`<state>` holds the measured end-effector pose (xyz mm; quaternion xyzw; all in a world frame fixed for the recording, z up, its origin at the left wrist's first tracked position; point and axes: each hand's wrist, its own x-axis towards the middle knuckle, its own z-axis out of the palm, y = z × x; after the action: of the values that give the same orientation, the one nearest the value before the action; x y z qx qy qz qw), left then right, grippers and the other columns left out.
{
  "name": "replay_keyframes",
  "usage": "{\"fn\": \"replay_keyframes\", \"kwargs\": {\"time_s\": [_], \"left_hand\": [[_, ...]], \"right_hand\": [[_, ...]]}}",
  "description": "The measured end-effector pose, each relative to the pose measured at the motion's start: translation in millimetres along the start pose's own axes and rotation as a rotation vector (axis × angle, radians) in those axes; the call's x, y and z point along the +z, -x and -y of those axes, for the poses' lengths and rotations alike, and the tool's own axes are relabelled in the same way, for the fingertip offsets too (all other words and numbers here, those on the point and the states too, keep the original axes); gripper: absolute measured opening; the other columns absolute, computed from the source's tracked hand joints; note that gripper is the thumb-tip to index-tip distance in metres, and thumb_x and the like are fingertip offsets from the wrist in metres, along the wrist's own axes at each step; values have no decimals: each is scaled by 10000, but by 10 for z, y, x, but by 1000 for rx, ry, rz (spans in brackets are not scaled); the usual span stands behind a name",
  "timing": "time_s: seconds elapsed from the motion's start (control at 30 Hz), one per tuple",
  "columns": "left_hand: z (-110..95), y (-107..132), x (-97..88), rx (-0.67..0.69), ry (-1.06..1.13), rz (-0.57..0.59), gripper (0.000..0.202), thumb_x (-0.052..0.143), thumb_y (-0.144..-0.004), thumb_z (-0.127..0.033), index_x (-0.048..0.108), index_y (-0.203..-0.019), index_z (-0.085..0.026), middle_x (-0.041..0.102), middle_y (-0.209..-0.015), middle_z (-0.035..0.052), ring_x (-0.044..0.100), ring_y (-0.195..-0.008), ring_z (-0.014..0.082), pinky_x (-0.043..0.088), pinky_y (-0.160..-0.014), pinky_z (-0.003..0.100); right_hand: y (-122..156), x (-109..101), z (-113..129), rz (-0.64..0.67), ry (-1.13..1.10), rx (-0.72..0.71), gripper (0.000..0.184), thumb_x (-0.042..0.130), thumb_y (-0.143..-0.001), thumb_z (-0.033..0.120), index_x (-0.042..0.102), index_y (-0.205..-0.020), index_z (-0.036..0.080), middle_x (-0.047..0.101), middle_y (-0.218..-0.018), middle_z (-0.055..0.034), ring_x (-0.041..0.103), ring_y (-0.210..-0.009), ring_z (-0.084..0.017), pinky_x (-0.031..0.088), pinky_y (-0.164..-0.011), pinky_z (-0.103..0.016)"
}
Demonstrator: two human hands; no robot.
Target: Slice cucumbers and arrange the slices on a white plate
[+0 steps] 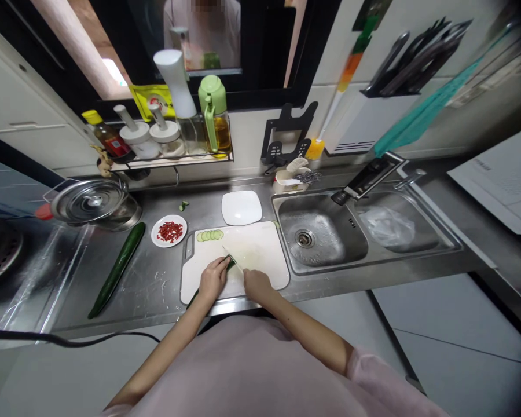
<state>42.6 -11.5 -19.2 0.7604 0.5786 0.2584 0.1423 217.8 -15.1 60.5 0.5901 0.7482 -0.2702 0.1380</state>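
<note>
On a white cutting board (pixel 260 243), my left hand (pixel 214 278) is closed over a dark green cucumber (pixel 193 299), which lies slantwise and is mostly hidden under the hand. My right hand (pixel 258 285) grips a kitchen knife (pixel 235 262), its blade against the cucumber's cut end close to my left fingertips. Several pale cucumber slices (pixel 210 235) overlap in a row near the board's far left corner. A second, whole cucumber (pixel 117 270) rests on the steel counter to the left. Beyond the board sits a white square plate (pixel 242 208).
A small plate (pixel 160 237) of chopped red pieces and some green scraps (pixel 184 205) lie left of the board. A lidded pot (pixel 96 202) stands farther left. The sink (pixel 321 231) adjoins the board's right side. Bottles and jars line a wall rack (pixel 178 160).
</note>
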Motion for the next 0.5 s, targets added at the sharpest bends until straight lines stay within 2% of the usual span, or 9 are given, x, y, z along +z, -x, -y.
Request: {"fn": "replay_keyframes", "kwargs": {"time_s": [0.5], "left_hand": [[-24, -6, -18, -16, 17, 11, 328, 457, -918, -194, 654, -1176, -234, 664, -1155, 67, 625, -1035, 177, 525, -915, 333]], "right_hand": [[-105, 19, -3, 19, -5, -9, 270, 385, -877, 115, 592, -1050, 125, 685, -978, -146, 655, -970, -232, 476, -771, -311]]}}
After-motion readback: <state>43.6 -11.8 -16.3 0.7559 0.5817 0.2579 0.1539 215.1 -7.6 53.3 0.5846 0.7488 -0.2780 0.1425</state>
